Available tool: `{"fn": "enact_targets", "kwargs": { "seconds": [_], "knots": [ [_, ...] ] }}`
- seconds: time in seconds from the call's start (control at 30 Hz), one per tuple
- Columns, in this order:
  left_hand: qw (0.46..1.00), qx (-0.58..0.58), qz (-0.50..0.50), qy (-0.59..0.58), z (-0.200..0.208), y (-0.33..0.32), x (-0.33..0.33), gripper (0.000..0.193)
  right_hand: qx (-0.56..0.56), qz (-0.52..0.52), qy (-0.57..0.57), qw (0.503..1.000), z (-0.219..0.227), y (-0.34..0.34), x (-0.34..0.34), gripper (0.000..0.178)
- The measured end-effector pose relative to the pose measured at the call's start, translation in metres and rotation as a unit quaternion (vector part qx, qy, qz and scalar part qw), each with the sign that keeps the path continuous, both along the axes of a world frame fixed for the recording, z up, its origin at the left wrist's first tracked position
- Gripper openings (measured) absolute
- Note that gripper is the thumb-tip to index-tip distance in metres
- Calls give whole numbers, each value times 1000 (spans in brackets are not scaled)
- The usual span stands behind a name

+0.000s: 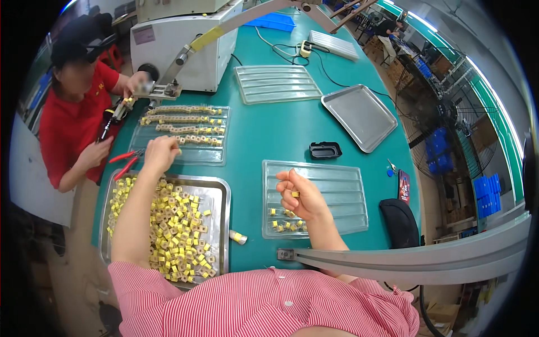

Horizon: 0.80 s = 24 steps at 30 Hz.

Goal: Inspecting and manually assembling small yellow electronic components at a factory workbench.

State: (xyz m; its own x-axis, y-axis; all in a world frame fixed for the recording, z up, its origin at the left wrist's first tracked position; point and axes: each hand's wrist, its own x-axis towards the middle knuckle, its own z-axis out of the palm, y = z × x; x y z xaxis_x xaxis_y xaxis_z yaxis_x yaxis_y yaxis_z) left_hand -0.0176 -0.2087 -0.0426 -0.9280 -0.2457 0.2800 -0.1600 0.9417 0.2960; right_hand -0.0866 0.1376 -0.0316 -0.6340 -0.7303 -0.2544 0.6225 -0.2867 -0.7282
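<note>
- Losing a small yellow part (295, 194) from the right hand (303, 196) is the nearest risk: it is held only lightly, by half-curled fingers, above the right clear tray (351, 196), and could be let slip onto the ribs.
- The left hand (161, 154) is pinched narrow over the near side of the left clear tray (210, 158); a yellow part is seen at its fingertips, but whether it is gripped cannot be told.
- The rows of parts (191, 119) lined up in that tray could be knocked crooked if the wrist were lowered or swept sideways.
- Loose parts (179, 241) are heaped in the steel tray (225, 213), beneath the left forearm; some could be dragged over the rim by an arm carried too low.
- Thin pins are seen on some of them and might be bent by careless raking.
- The red-handled pliers (126, 167), lying between both left-side trays, could be nudged by the left forearm or by the co-worker's hand (95, 153) close by.
- A small cylinder (238, 237), lying on its side on the bench (247, 140), could be set rolling if bumped.
</note>
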Motion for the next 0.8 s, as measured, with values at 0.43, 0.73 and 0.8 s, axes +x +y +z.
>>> {"fn": "enact_targets", "kwargs": {
  "seconds": [0.43,0.73,0.8],
  "knots": [
    [959,-265,87,-45,8,-14,6,11,-26,-51,-72,996,-9,-3,-5,44],
    [952,4,-257,164,36,155,-12,22,-65,-30,-91,993,-8,-10,-1,48],
    [940,36,-292,174,36,180,-13,21,-87,-9,-77,993,-10,-7,0,48]
  ]
}}
